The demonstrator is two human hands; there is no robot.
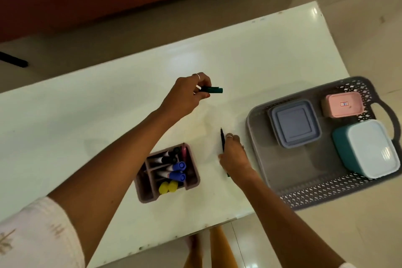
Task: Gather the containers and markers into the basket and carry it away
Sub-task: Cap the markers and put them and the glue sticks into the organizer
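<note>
Basket (261, 137) sits at table's (87, 104) right end, overhanging the near-right corner. Three lidded containers inside: one (294, 123) far-left, one (342, 104) far-right, largest (367, 148) near-right. Marker caddy (166, 172) near the table's front edge, left of the basket, markers (174, 169) in its compartments.

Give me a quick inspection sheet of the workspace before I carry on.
Surface: white table, glossy, with marks along its near edge.
Job's things: grey basket at the table's right end holds a blue-lidded container, a pink container and a teal container. Mauve organiser with markers stands outside the basket.
Clutter: nothing seen.
Grippers: left hand pinches a green marker cap; right hand holds the uncapped marker.
Cables: nothing seen.
Surroundings: tiled floor, dark furniture legs, reddish furniture beyond.
</note>
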